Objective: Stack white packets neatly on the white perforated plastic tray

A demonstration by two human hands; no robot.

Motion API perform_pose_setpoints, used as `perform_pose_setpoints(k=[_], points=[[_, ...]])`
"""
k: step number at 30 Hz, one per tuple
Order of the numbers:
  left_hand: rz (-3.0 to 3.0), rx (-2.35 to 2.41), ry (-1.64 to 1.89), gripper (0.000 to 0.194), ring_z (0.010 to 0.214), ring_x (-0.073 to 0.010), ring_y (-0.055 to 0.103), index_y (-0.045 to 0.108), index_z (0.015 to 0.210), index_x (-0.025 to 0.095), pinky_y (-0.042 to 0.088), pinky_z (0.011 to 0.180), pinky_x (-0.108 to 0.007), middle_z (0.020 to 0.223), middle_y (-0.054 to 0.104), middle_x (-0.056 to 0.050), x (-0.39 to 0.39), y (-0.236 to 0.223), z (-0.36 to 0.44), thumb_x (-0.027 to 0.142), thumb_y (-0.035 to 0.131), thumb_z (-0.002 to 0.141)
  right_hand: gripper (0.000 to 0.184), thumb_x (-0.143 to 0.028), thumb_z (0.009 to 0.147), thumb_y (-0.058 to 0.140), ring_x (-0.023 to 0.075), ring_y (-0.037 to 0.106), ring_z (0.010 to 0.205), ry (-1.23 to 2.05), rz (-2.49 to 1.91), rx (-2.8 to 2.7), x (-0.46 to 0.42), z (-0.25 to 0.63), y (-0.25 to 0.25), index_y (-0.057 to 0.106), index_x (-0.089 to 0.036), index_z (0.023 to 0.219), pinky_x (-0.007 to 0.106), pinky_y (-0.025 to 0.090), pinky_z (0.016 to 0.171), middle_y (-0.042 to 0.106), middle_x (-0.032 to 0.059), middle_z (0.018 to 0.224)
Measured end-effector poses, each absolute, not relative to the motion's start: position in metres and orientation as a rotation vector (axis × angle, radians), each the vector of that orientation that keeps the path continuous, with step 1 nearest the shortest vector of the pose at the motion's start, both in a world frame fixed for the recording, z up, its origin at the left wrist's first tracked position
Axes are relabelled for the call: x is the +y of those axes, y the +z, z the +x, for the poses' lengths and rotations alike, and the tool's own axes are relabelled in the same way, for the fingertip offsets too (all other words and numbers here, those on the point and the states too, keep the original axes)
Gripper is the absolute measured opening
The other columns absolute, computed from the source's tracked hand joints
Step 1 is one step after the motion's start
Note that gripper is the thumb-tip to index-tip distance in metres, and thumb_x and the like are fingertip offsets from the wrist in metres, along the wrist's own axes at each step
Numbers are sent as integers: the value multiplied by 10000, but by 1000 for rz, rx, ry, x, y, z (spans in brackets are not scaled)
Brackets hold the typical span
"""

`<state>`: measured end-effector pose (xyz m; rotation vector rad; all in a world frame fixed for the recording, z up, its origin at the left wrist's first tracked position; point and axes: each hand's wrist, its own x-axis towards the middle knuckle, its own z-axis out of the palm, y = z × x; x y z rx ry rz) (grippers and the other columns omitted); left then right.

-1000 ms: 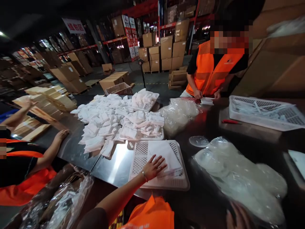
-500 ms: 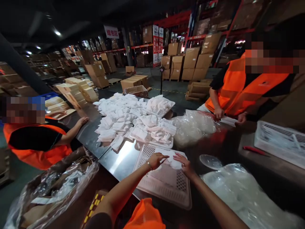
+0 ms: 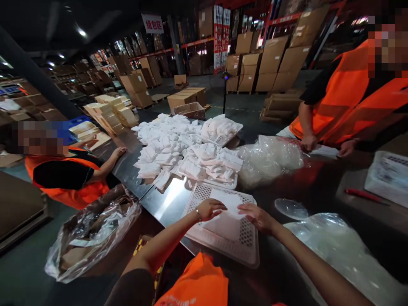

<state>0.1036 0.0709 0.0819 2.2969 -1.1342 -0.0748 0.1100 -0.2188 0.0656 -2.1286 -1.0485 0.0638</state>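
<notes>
A flat white packet lies over a white perforated plastic basket on the metal table. My left hand grips the packet at its left edge, fingers bent. At the opposite edge my right hand has its fingertips closed on the packet; the thumbs are partly hidden. Beneath the packet, a pale flat sheet or pouch rests on the basket. Just beyond, a tray is heaped with similar white packets, beside a large loose pile of white packets.
Clear plastic bags and more bags lie to the right, near a clear round disc and a red tool. A plastic-lined box stands lower left. Co-workers in orange vests are at left and right.
The view has shifted, so the scene sits farther right for the side objects and slightly higher. Both hands stay at the packet, which now lies flatter over the basket.
</notes>
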Motion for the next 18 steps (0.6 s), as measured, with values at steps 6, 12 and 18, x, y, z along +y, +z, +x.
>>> perform_pose_setpoints(k=[6, 12, 18], points=[[2502, -1691, -105, 703, 1385, -289, 327, 347, 1454, 187, 196, 1157, -506, 1474, 409, -143, 86, 46, 78, 405, 577, 827, 549, -132, 810, 452, 269, 438, 1308, -313, -2313, -1600, -211, 65, 16, 479, -116, 1358, 529, 361, 1080, 534, 184, 1346], [2516, -1636, -107, 617, 1298, -262, 450, 419, 1418, 197, 301, 1114, -439, 1406, 499, -131, 86, 32, 82, 357, 545, 836, 509, -39, 858, 365, 238, 512, 1244, -610, -2508, -1552, -204, 64, 2, 501, -134, 1339, 506, 388, 1077, 620, 152, 1246], [2481, -1567, -22, 477, 1354, -279, 382, 506, 1352, 246, 256, 1129, -464, 1432, 473, -113, 86, 28, 69, 325, 508, 881, 432, -94, 901, 347, 238, 459, 1294, -531, -2337, -1523, -216, 59, 8, 563, -165, 1268, 577, 313, 1102, 634, 125, 1233]])
